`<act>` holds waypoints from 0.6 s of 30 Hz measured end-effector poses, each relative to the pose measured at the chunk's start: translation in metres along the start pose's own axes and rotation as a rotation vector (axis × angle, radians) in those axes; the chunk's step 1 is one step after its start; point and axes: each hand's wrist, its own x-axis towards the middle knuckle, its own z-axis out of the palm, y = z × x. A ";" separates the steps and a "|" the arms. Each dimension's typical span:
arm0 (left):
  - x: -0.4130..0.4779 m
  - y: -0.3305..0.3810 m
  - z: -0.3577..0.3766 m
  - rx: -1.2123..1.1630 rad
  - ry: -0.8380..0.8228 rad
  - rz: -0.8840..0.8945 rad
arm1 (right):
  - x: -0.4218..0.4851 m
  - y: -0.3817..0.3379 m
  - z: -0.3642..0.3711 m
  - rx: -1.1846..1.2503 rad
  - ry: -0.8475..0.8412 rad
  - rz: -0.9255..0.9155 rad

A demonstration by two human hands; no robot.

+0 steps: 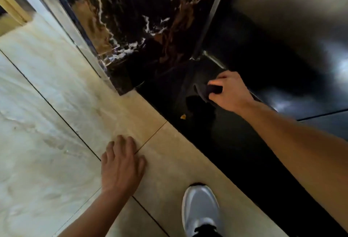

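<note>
Step in hand: wiping the black strip [216, 142] of floor at the foot of the steel door [282, 29].

1. Your right hand [228, 90] reaches forward with fingers and thumb curled round a dark cloth [202, 91]. The cloth sits low on the strip, near the corner where the door track meets the marble wall [141, 20]. Whether it presses the surface or hangs just above it cannot be told; the area is dark and blurred.
2. Your left hand [120, 165] lies flat on the beige tile [169, 170], fingers straight and spread, holding nothing. It appears to brace you while you lean.
3. A shoe [200, 210] stands on the tile near the strip's edge.

Next move, as judged from this position:
- A small yellow crumb [183, 116] lies on the strip, near the cloth on your side and apart from it. Draw the cloth back over it in one stroke.
- Grip the cloth firmly so that it does not bunch.
- Leave the left hand planted until the stroke ends.
- Check the corner afterwards; the shadow there hides residue.
</note>
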 end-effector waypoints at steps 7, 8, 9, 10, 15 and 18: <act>0.004 0.003 0.010 0.013 0.023 -0.030 | 0.051 -0.010 0.014 -0.064 -0.025 -0.165; 0.005 0.002 0.011 0.021 0.016 -0.029 | 0.061 -0.011 0.017 -0.097 -0.032 -0.144; 0.005 0.000 0.011 0.028 0.000 -0.028 | 0.068 -0.011 0.022 -0.126 -0.050 -0.090; 0.004 0.000 0.011 0.032 -0.013 -0.029 | 0.073 -0.010 0.026 -0.148 -0.069 -0.019; 0.006 -0.002 0.002 0.052 -0.053 -0.011 | 0.085 -0.019 0.041 -0.094 0.028 -0.016; 0.017 -0.005 -0.004 0.098 -0.020 0.035 | 0.093 -0.019 0.035 -0.103 -0.124 -0.330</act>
